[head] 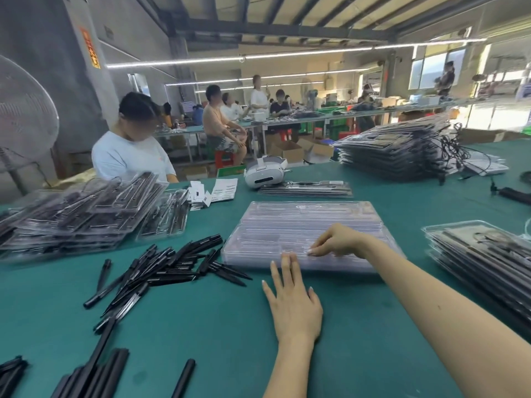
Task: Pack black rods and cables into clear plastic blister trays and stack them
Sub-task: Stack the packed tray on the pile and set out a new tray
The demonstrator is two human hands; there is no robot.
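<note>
A stack of empty clear blister trays point(287, 222) lies on the green table in front of me. My right hand point(336, 241) rests on the near part of the top tray, its curled fingertips picking at the tray's surface. My left hand point(293, 300) lies flat on the table with straight fingers, the fingertips touching the near edge of the stack. A heap of loose black rods point(163, 268) is spread to the left of the trays. More black rods point(94, 372) lie at the bottom left.
Filled trays are piled at left point(80, 211), right point(485, 262) and far right point(396, 147), with black cables point(457, 150) beside the far pile. A white headset point(265, 170), paper cards point(212, 191) and a seated person point(129, 147) are across the table. A fan point(20, 119) stands left.
</note>
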